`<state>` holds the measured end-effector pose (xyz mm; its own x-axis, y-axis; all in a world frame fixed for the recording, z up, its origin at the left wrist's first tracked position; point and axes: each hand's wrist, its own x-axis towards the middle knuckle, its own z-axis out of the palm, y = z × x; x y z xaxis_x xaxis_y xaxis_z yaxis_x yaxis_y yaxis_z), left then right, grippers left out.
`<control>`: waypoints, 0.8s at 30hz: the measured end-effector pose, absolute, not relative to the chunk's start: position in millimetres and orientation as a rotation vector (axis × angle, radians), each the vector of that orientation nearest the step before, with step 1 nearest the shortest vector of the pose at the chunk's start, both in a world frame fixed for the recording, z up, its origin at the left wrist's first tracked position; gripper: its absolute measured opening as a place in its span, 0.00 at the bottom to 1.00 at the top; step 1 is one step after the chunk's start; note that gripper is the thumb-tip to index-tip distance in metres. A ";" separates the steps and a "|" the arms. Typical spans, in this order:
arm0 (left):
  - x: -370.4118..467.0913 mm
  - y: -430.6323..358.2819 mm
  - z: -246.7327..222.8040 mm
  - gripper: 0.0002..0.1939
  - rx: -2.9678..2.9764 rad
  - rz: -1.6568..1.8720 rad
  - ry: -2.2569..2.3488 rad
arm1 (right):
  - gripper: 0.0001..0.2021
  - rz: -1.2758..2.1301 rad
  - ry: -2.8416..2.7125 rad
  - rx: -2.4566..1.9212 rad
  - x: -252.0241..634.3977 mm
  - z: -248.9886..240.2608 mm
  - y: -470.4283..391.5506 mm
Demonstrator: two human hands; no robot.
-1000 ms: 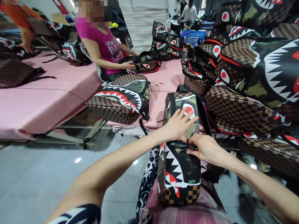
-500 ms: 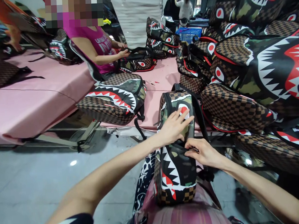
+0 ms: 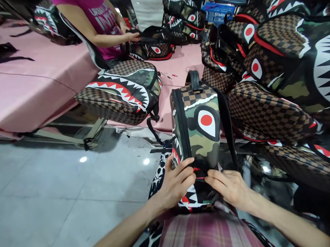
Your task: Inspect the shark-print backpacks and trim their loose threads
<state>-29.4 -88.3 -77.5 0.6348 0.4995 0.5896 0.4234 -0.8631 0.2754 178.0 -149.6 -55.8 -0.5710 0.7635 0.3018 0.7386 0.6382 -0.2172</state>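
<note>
A backpack (image 3: 201, 147) in checkerboard and camouflage print, with a red-pupilled eye and shark teeth, stands with its side panel toward me, its lower end at my lap. Halfway down that side, a dark pocket opening (image 3: 199, 171) shows a bit of red inside. My left hand (image 3: 180, 181) has its fingers curled onto the left part of the pocket's edge, thumb raised against the bag. At the right corner, my right hand (image 3: 230, 186) pinches the same edge with closed fingers. The bag's black top handle (image 3: 194, 80) points away from me.
Another shark-print backpack (image 3: 122, 92) lies on the pink-covered table (image 3: 176, 77) to the left. Many more are piled at right (image 3: 270, 104). Across the table, a person in a magenta shirt (image 3: 100, 17) handles a bag (image 3: 150, 47). A blue basket (image 3: 219, 12) stands behind.
My left hand has come down from the eye print to the pocket edge, its spread fingers now curled. The pocket opening now shows red. The bag's upper end tilts nearer and my view has dipped.
</note>
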 end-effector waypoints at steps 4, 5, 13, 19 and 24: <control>-36.8 -93.2 -92.1 0.10 2.735 1.148 0.759 | 0.13 -0.024 -2.498 -1.156 173.5 -63.5 -154.6; -38.6 -92.4 -93.3 0.10 2.743 1.123 0.741 | 0.13 -0.017 -2.501 -1.145 173.2 -64.4 -154.5; -46.5 -85.8 -98.8 0.06 2.760 1.073 0.638 | 0.15 -0.019 -2.490 -1.158 170.2 -63.5 -153.7; -36.8 -82.6 -93.8 0.04 2.766 1.053 0.710 | 0.16 -0.082 -2.429 -1.166 169.5 -63.0 -151.0; -19.6 -88.9 -96.9 0.10 2.718 1.061 0.820 | 0.15 -0.093 -2.378 -1.154 176.9 -69.1 -153.0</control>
